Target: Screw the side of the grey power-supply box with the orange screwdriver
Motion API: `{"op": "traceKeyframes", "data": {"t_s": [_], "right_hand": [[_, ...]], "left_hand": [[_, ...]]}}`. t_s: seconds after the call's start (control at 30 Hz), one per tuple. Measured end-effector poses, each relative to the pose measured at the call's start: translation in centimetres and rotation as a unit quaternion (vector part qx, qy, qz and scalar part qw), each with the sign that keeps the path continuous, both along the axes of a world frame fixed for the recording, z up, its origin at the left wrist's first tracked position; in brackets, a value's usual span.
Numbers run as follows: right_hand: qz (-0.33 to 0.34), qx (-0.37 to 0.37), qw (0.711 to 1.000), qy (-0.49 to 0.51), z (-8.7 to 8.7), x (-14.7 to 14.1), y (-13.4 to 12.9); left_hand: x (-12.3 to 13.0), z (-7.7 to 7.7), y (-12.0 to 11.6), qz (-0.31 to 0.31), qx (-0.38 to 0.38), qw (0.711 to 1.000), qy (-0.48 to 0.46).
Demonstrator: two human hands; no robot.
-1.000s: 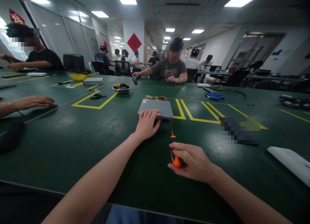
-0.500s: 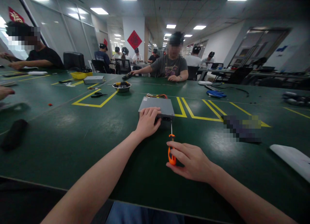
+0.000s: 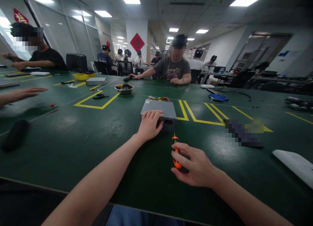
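A grey metal computer power supply [image 3: 158, 106] lies on the green table, with coloured cables [image 3: 160, 98] at its far side. My left hand [image 3: 150, 125] is closed over its near left edge, fingers on top and thumb against the front face. In my right hand [image 3: 192, 162] is a screwdriver [image 3: 176, 154] with an orange and black handle, held between the fingertips and thumb. Its thin shaft points away from me, and the tip meets the front face near the right corner. What the tip touches is too small to make out.
Beyond the power supply stands a metal bowl [image 3: 124, 89] holding tools. A black case [image 3: 15, 134] lies at left, blue gloves [image 3: 218, 97] at far right, a white object [image 3: 294, 164] near right. A co-worker's hand [image 3: 23, 95] reaches in from the left; another person [image 3: 171, 67] sits opposite.
My right hand and the screwdriver handle have shifted slightly right and down, the fingers rolled on the handle. My left hand stays on the power supply. The co-worker's hand at left extends farther in.
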State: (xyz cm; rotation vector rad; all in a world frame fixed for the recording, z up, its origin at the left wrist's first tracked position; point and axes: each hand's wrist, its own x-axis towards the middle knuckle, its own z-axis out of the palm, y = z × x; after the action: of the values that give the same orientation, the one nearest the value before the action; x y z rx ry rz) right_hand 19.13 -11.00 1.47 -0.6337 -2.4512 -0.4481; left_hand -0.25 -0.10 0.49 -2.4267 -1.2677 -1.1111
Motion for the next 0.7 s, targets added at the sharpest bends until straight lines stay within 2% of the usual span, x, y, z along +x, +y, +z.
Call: {"op": "traceKeyframes", "data": {"t_s": [0.13,0.27,0.37,0.53,0.7], "right_hand": [[0.005,0.012,0.999,-0.039,0.65,-0.06,-0.15],[0.007,0.047,0.999,0.021,0.19,0.29,0.09],[-0.005,0.022,0.999,0.030,0.02,0.32,0.08],[-0.001,-0.032,0.998,-0.048,0.82,-0.13,-0.29],[0.008,0.006,1.000,-0.020,0.28,-0.12,0.01]], "left_hand": [[-0.07,-0.06,0.01,0.003,-0.001,1.000,0.002],[-0.10,-0.07,0.04,0.001,-0.005,1.000,0.005],[-0.07,-0.01,0.02,0.001,-0.005,1.000,0.005],[-0.06,0.00,0.01,-0.002,0.001,1.000,0.002],[-0.13,-0.08,0.07,-0.006,0.005,1.000,0.001]]}}
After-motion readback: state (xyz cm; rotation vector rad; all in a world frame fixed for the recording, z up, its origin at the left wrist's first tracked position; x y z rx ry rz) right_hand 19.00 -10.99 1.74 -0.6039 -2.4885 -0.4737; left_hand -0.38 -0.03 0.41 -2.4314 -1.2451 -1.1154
